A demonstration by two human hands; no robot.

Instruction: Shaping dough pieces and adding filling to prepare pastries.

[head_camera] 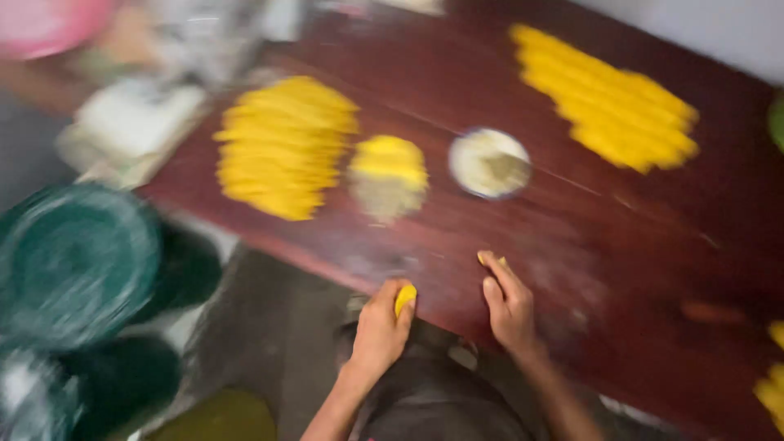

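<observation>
The frame is blurred by motion. My left hand [382, 327] is closed around a small yellow piece of dough [405, 298] at the near edge of a dark red-brown wooden table [621, 245]. My right hand [508, 304] rests on the table a little to the right, fingertips pinching a smaller yellow bit [488, 260]. Farther back lie a yellow mound over a greyish heap [388, 175] and a small round bowl [490, 162] of pale powder. Two spreads of yellow strips lie on the table, one at the left [284, 147], one at the far right [608, 98].
A green round tub [77, 261] stands on the floor at the left, with a white bundle [131, 126] above it. More yellow pieces [772, 380] show at the right edge. A grey wall [719, 28] runs behind the table.
</observation>
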